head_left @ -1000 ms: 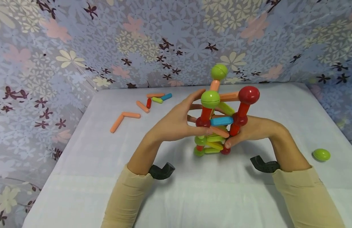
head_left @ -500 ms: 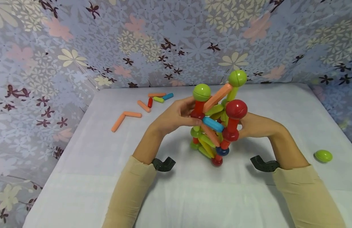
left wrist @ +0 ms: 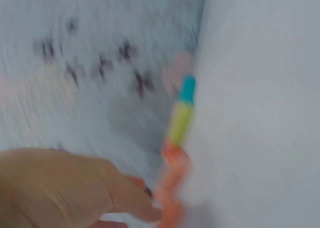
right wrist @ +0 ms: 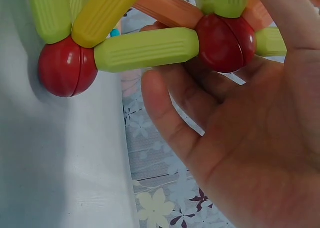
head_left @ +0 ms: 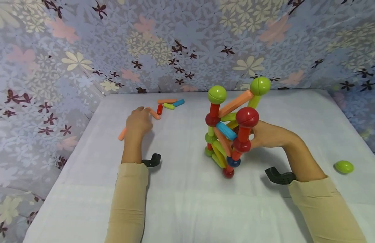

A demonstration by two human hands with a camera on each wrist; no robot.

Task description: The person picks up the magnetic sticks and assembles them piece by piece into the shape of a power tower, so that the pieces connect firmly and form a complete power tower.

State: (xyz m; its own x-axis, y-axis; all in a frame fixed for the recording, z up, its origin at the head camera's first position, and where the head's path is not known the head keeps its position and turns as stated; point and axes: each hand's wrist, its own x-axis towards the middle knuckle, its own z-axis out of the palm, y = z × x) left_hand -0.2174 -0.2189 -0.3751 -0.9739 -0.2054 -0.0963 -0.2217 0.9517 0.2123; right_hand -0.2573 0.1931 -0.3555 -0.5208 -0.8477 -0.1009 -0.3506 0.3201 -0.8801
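A tower of coloured toy rods and balls (head_left: 226,131) stands on the white table, with green balls and a large red ball (head_left: 247,117) on top. My right hand (head_left: 270,134) holds it from the right side. In the right wrist view its fingers curl behind a red ball (right wrist: 227,43) and a green rod (right wrist: 147,49). Over at the left, my left hand (head_left: 139,122) hovers above loose orange rods, one rod (head_left: 122,134) showing below it and another rod (head_left: 154,113) beside its fingertips. The left wrist view is blurred; its fingers reach beside an orange rod (left wrist: 172,178).
At the back left lie a red rod (head_left: 160,109), a green rod (head_left: 168,106), a blue rod (head_left: 179,103) and an orange rod (head_left: 167,101). A loose green ball (head_left: 344,167) sits at the right. Flowered cloth (head_left: 187,44) rises behind the white table (head_left: 187,202).
The tower has turned between the two hands. My left hand has let go of it and moved left to the loose orange rods. My right hand stays at the tower.
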